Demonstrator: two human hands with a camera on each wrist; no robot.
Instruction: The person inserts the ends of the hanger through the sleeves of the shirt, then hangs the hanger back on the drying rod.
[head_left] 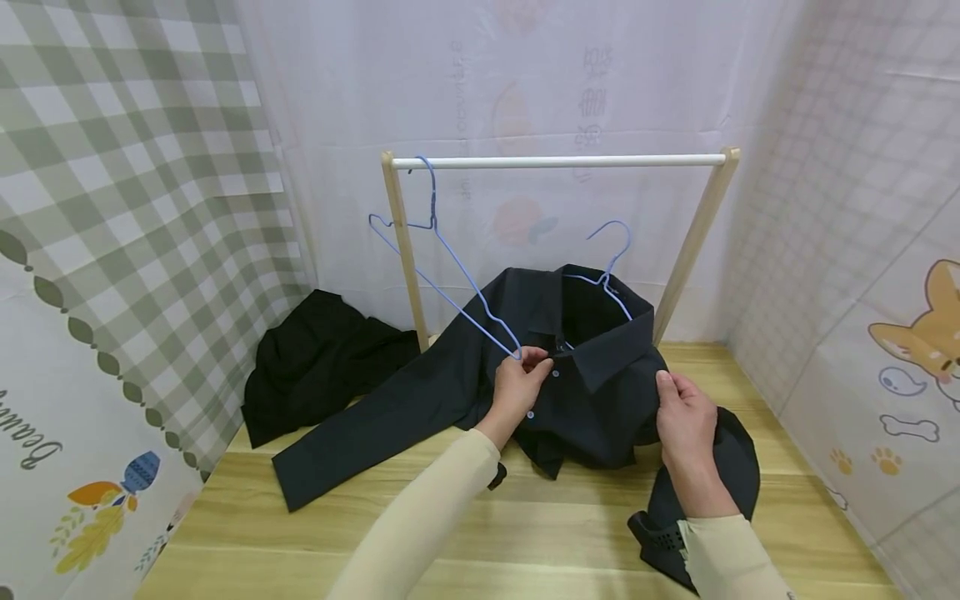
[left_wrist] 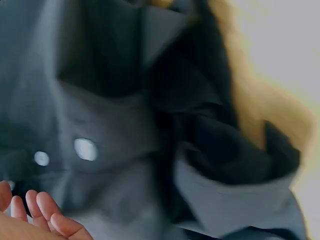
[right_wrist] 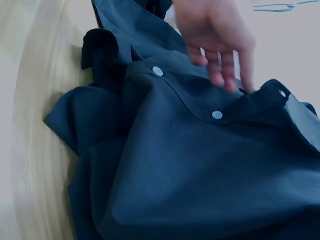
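A black button-up shirt [head_left: 600, 417] sits on a blue hanger [head_left: 621, 242], whose hook rises free above the collar. My left hand [head_left: 519, 385] pinches the front placket just below the collar; its other fingers hang loose in the right wrist view. White buttons [right_wrist: 217, 115] run along that placket. My right hand [head_left: 686, 417] holds the shirt's side by the right shoulder, thumb on top. One sleeve stretches left across the table; the other lies under my right forearm. The right hand's fingertips are partly hidden by cloth.
A rack with a white bar [head_left: 562, 162] and wooden posts stands behind the shirt. Another blue hanger [head_left: 457, 258] hangs at its left end, its lower corner close by my left hand. A crumpled black garment [head_left: 315, 358] lies left on the wooden table [head_left: 480, 542].
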